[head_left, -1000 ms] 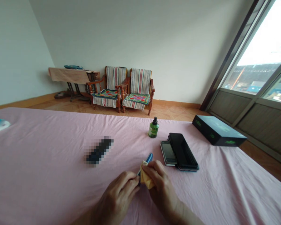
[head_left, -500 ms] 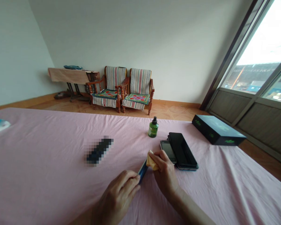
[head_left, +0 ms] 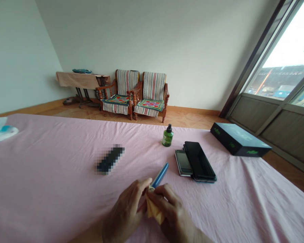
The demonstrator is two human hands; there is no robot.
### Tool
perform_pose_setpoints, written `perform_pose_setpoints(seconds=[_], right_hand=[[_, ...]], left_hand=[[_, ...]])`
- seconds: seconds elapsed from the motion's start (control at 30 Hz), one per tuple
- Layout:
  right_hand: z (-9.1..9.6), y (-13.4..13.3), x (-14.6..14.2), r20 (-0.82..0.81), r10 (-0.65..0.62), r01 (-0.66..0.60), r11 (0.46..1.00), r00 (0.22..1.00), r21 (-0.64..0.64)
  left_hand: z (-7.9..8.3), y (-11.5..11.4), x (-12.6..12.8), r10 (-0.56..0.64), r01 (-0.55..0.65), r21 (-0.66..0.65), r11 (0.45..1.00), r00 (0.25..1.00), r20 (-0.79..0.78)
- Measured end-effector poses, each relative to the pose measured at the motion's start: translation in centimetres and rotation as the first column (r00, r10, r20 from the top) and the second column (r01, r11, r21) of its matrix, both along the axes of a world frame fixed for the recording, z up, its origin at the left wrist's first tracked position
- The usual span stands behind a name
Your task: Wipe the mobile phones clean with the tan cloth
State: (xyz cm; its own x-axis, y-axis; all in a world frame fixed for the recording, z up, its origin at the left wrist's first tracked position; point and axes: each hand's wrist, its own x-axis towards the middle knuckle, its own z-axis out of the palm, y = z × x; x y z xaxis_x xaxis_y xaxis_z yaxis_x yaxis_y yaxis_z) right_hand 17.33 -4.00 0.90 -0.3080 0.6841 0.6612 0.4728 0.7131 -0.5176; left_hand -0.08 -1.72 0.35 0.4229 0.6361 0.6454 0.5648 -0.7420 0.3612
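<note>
A slim blue phone [head_left: 161, 176], seen nearly edge-on, points away from me above the pink sheet. My left hand [head_left: 128, 206] is closed around its near end, where the grip is partly hidden. Pinched in my right hand [head_left: 176, 211] is a yellow cloth [head_left: 154, 211], pressed against the phone's near end between both hands. To the right of my hands lie a small grey phone [head_left: 184, 163] and a larger black tablet-like device [head_left: 199, 162], side by side and touching. A green bottle with a black pump top [head_left: 167, 136] stands upright beyond them.
A pixelated dark object [head_left: 110, 160] lies to the left on the pink sheet [head_left: 53, 189]. A flat black box [head_left: 240, 139] sits at the right edge, and a tissue pack [head_left: 2, 131] at the far left. Two wooden chairs [head_left: 152, 96] stand by the wall.
My right hand and the cloth have moved from the phone's far end down to its near end, beside my left hand. The phone's far end is now uncovered. The view has shifted slightly.
</note>
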Motion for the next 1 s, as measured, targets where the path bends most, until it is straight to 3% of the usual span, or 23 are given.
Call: perform_pose_setpoints(seconds=[0.2,0.43,0.77,1.0], right_hand=[[-0.5,1.1,0.3,-0.066,-0.095,0.086,0.990,0.993,-0.115],[-0.7,1.0,0.5,-0.095,-0.083,0.075,0.993,0.992,-0.088],[-0.2,0.4,0.3,-0.040,-0.022,0.023,1.000,0.999,0.015],[-0.3,0.2,0.8,-0.124,-0.140,0.151,0.985,0.982,0.086]], left_hand=[[0.4,0.5,0.5,-0.032,0.039,-0.094,0.995,0.997,0.077],[1.0,0.9,1.2,-0.077,0.122,-0.272,0.954,0.982,0.171],[1.4,1.6,2.0,-0.040,0.096,-0.341,0.935,0.985,0.168],[1.4,0.6,0.4,0.038,-0.011,-0.280,0.960,0.995,0.090]])
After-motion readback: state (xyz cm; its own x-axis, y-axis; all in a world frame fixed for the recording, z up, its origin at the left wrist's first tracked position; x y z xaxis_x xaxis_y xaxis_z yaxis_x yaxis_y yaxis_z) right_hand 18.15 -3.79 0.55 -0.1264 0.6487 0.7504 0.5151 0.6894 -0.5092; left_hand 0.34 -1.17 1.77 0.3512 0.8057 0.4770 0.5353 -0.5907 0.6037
